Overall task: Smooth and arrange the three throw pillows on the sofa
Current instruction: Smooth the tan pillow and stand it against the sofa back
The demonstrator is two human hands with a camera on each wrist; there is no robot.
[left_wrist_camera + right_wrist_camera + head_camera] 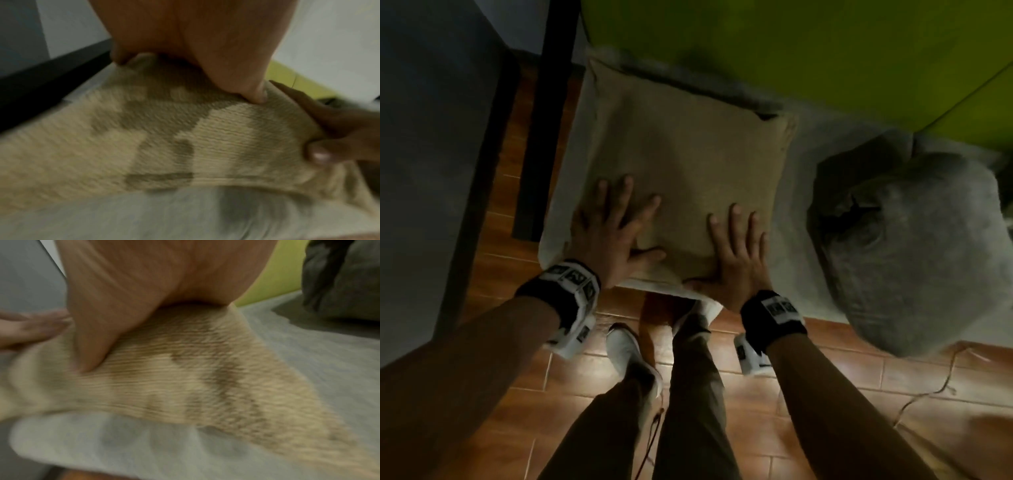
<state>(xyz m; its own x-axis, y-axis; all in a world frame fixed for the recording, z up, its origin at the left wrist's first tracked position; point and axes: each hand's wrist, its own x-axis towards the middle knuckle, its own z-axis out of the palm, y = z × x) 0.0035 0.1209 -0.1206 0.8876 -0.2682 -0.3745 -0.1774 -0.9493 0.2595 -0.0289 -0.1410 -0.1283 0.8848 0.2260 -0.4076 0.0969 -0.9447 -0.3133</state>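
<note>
Smoothing step: your left hand (616,233) and right hand (736,253) press flat, fingers spread, gripping nothing, on the tan pillow (688,164) lying on the sofa seat (804,192). Next, probably the grey pillow (914,240) just beside it.

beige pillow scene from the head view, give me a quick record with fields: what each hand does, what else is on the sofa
pillow: square beige woven throw pillow lying flat on the pale grey sofa seat
left hand: left hand flat, fingers spread, pressing the pillow's near left part
right hand: right hand flat, pressing its near right part
second pillow: crumpled grey throw pillow to the right, apart from the beige one, overhanging the seat's front edge
third pillow: not clearly in view
backrest: lime green sofa back
floor: brown tiled floor
</note>
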